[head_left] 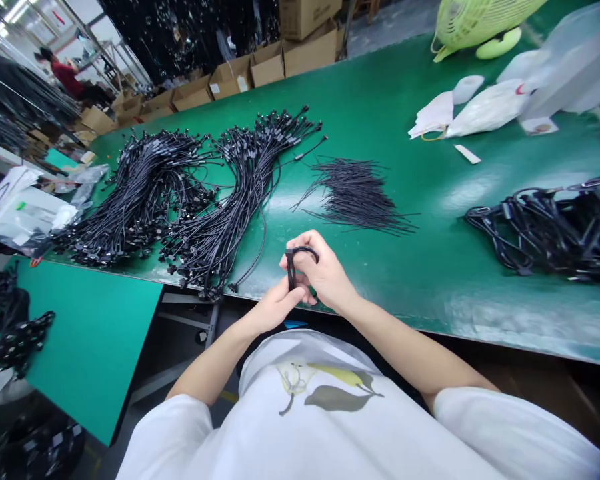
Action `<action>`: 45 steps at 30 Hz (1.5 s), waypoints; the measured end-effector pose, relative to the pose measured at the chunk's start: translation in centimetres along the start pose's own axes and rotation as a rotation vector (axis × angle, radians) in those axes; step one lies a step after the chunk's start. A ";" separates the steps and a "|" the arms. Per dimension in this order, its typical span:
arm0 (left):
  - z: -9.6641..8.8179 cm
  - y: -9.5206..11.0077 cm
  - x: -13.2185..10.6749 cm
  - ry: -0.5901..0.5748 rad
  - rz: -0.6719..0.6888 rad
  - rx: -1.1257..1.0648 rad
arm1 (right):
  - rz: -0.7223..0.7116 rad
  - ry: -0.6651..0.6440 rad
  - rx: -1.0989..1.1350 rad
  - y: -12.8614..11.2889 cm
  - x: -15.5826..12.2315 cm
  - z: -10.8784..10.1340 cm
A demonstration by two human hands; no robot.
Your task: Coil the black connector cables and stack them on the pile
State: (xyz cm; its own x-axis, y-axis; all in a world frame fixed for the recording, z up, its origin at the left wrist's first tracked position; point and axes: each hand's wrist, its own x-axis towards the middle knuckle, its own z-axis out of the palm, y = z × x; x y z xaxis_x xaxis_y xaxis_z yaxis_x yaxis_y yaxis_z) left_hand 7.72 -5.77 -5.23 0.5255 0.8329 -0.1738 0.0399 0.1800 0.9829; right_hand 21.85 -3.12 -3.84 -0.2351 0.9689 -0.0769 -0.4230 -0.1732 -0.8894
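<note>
Near the table's front edge, my two hands meet around one black cable (292, 270) that is folded into a small loop. My left hand (276, 305) pinches its lower end. The fingers of my right hand (325, 270) are wrapped round the upper part, where the cable curves over. Just beyond my hands lies a flat heap of thin black ties (357, 193). To the left are two large bunches of loose black cables, a nearer bunch (245, 187) and a farther bunch (140, 193), with connectors at their ends.
Coiled black cables (555, 230) lie at the right on the green table (430, 267). A yellow-green fan (480, 27) and white plastic bags (495, 107) are at the back right. Cardboard boxes (230, 77) line the far edge. A lower green table (90, 333) stands left; a person (70, 77) sits far off.
</note>
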 end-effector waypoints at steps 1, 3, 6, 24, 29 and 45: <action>0.1 -0.1 0.0 -0.008 -0.003 0.028 | 0.000 0.002 -0.023 0.1 0.1 -0.1; 0.3 -0.3 0.1 0.003 -0.004 0.086 | 0.000 -0.029 -0.060 0.0 0.2 -0.3; 1.1 -0.4 0.4 0.045 -0.007 0.107 | -0.025 -0.135 -0.057 -0.3 0.1 -0.4; 2.8 0.2 -0.4 -0.177 -0.224 -0.289 | 0.267 -0.387 0.293 -1.8 0.0 -0.7; 3.0 0.6 -0.1 -0.074 -0.291 -0.360 | 0.221 -0.388 0.309 -1.9 0.0 -1.2; 2.5 0.0 1.7 -0.119 -0.331 -0.424 | 0.133 -0.104 0.260 -2.4 -0.3 -2.5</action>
State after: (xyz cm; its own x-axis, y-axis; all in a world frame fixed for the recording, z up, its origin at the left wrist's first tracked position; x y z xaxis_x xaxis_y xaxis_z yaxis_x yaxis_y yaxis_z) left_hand 10.78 -5.63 -5.34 0.6366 0.6352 -0.4373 -0.1133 0.6379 0.7618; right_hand 25.16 -2.57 -2.82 -0.3864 0.9136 -0.1268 -0.5885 -0.3501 -0.7288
